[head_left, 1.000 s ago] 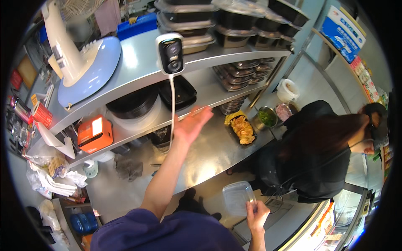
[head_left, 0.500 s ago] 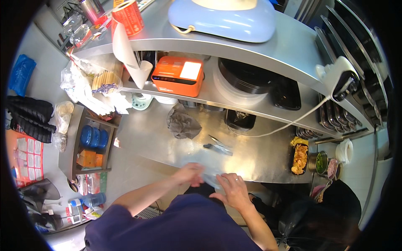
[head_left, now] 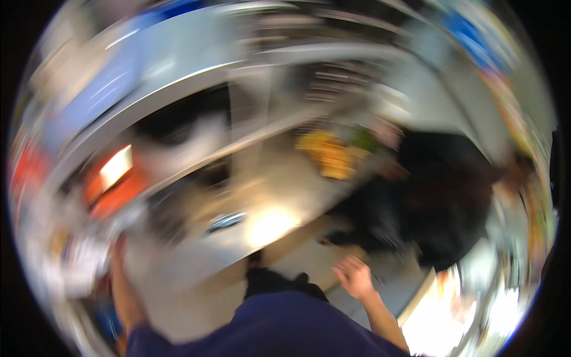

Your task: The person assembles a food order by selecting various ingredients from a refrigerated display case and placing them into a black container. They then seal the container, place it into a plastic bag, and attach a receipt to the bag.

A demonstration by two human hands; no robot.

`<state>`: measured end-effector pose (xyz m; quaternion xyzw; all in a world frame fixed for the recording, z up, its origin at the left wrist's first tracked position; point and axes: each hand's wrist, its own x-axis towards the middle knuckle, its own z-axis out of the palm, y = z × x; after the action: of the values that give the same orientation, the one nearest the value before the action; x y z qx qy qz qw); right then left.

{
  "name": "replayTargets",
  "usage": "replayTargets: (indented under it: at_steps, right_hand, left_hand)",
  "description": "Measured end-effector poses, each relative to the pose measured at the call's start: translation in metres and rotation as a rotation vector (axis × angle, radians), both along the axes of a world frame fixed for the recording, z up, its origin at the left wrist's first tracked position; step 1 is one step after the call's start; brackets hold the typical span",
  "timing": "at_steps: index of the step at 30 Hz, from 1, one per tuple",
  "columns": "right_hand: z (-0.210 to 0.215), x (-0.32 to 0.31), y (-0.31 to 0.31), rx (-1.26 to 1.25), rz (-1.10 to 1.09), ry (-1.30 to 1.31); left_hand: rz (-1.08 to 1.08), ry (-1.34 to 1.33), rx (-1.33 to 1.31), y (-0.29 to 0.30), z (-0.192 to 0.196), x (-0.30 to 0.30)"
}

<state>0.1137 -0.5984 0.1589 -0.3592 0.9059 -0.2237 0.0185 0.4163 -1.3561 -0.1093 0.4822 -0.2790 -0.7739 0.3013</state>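
Observation:
Motion smears most of the view. My left hand (head_left: 121,244) is stretched out to the far left, by the near-left end of the steel counter (head_left: 208,253). Its fingers are too blurred to read, and a pale smear lies next to them. On the right my right hand (head_left: 354,277) hangs over the floor in front of the counter, fingers apart and nothing visible in it. A shiny metal tool (head_left: 226,221) lies on the counter, with a crumpled dark sheet (head_left: 166,220) to its left.
An orange machine (head_left: 116,181) with a white top panel sits under the raised shelf. A tray of yellow-orange food (head_left: 330,154) stands at the counter's far right end. A person in black (head_left: 440,196) is close on my right.
My view has swung to the right. My hands, earlier together on a clear plastic piece, are now wide apart: left far out, right lower and free. The plastic cannot be made out.

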Motion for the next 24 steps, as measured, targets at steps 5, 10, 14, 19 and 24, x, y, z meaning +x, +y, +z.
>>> replayTargets:
  at_steps: [5,10,14,19,24]
  right_hand:
    - [0.089,0.008,0.141,-0.495,-0.875,0.329]
    - [0.16,0.08,0.443,-0.73,-1.676,0.692]
    - [0.21,0.102,0.605,-1.131,-1.763,0.302]
    - [0.187,0.055,0.709,-1.792,-1.584,0.062]
    - [0.171,0.053,0.735,-1.912,-1.54,0.169]
  left_hand:
    - [-0.662,-0.179,-0.393,0.228,0.03,-0.282]
    - [-1.417,-0.182,-0.456,0.472,0.032,-0.345]
    - [-1.806,-0.225,-0.492,0.557,-0.003,-0.349]
    - [-1.79,-0.175,-0.57,0.62,0.046,-0.382]
    - [-1.649,-0.151,-0.553,0.67,0.109,-0.403]
